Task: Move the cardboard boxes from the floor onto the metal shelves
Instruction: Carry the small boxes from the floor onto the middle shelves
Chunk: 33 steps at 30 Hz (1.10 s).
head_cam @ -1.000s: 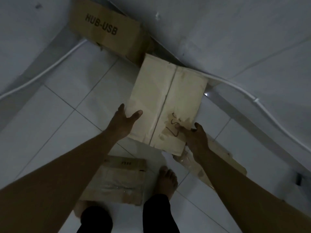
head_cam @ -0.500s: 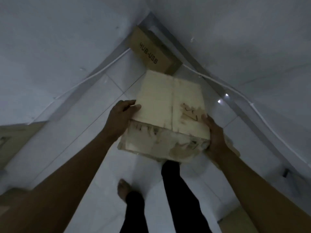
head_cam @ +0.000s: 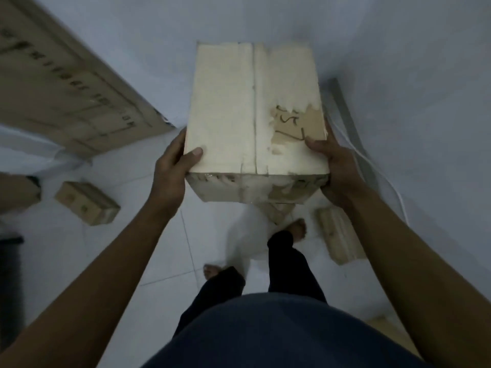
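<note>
A pale cardboard box with a taped centre seam and a torn brown patch bearing scrawled marks is held off the tiled floor, in front of the person's chest and above their bare feet. The left hand clasps its near left corner, thumb flat on the top face and fingers curled round the side. The right hand clasps the near right corner the same way, thumb on the torn patch. A large printed carton leans at the far left. A small brown box lies on the floor to the left, another to the right near the feet. A white cable runs along the right wall
</note>
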{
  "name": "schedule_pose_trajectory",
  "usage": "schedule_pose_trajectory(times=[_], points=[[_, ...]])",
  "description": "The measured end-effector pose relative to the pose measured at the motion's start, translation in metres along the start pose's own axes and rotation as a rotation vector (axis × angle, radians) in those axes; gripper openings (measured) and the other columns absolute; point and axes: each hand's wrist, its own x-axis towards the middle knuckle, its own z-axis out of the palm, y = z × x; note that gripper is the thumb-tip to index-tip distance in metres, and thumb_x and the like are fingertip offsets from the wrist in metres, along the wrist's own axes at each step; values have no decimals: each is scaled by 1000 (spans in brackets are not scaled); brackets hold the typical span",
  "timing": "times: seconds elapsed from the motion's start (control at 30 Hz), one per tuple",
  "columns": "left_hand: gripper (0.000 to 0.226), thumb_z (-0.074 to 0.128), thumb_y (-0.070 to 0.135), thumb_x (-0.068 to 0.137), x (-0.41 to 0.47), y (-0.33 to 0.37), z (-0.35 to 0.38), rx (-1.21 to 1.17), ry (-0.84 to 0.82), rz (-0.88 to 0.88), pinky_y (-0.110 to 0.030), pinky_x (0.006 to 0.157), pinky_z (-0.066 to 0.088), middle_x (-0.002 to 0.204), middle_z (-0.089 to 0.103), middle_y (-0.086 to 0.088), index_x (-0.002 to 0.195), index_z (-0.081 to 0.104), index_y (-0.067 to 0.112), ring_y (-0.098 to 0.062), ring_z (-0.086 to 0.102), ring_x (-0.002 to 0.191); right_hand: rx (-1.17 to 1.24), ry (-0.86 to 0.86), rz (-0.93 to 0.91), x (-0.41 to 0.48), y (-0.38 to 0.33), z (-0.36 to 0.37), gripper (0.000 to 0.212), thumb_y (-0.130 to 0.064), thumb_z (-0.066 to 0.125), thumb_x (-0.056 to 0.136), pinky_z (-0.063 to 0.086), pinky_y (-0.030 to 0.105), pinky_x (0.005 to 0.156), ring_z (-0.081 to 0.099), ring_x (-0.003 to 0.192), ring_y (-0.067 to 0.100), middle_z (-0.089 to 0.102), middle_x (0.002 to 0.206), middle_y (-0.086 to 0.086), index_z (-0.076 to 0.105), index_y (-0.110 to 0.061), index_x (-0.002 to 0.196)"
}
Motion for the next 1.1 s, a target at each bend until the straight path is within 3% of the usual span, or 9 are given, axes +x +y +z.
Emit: schedule_pose_trajectory(times=[0.07, 0.13, 0.23, 0.4, 0.5, 0.6, 0.7, 0.97, 1.1], points=[[57, 66, 32, 89, -37, 19, -50, -67, 83, 58, -23, 99, 48, 141, 60, 8, 144, 51, 25, -14, 55, 130, -71, -89, -26, -17, 4, 60, 42, -12, 58, 86, 51, 47, 103, 62, 123, 32, 68, 130, 7, 65, -21, 127], [58, 66, 34, 88, -81, 35, -105, -120, 186, 121, -25, 100, 48, 142, 59, 6, 143, 51, 26, -15, 54, 132, -138, -203, -58, -34, 13, 125, 59, -12, 57, 84, 51, 49, 103, 60, 125, 35, 63, 137, 12, 50, -11, 143], [55, 68, 34, 82, -143, 52, -189, -152, 341, 177, -26, 97, 50, 137, 63, 7, 136, 56, 32, -16, 58, 128, -230, -391, -84, -54, 30, 225, 72, -10, 57, 84, 49, 51, 104, 59, 127, 34, 58, 142, 11, 36, -16, 153], [72, 68, 31, 75, -240, 79, -312, -151, 629, 297, -30, 100, 49, 138, 62, 4, 144, 51, 22, -19, 58, 128, -301, -679, -91, -83, 60, 382, 74, -15, 62, 81, 52, 48, 100, 61, 124, 30, 62, 140, 3, 38, -27, 150], [63, 67, 33, 76, -295, 93, -366, -141, 777, 381, -37, 104, 46, 138, 62, 9, 138, 55, 36, -16, 57, 128, -323, -810, -62, -96, 75, 468, 74, -12, 70, 79, 55, 43, 97, 64, 121, 31, 67, 134, 3, 44, -26, 147], [60, 67, 36, 76, -340, 104, -411, -128, 922, 443, -34, 99, 48, 138, 61, 13, 134, 56, 46, -13, 58, 127, -319, -956, -92, -107, 92, 547, 77, -6, 69, 79, 58, 38, 93, 66, 118, 28, 68, 131, 4, 42, -20, 150], [66, 67, 36, 73, -376, 115, -454, -111, 1080, 494, -25, 89, 52, 138, 62, 11, 138, 53, 40, -13, 60, 125, -273, -1091, -82, -119, 112, 618, 78, -10, 68, 77, 59, 34, 88, 66, 118, 24, 69, 131, 0, 43, -25, 149], [71, 60, 38, 78, -443, 159, -586, 133, 1257, 574, -20, 85, 52, 142, 57, 14, 148, 45, 34, -9, 59, 124, -234, -1424, -90, -132, 172, 807, 79, -14, 67, 80, 48, 45, 108, 57, 131, 26, 59, 144, -2, 40, -33, 152], [62, 63, 41, 75, -457, 186, -661, 205, 1418, 629, -21, 81, 53, 135, 63, 12, 136, 54, 42, -14, 62, 120, -211, -1567, -81, -134, 185, 919, 83, -19, 75, 72, 58, 35, 92, 65, 120, 24, 68, 132, -1, 45, -27, 149]])
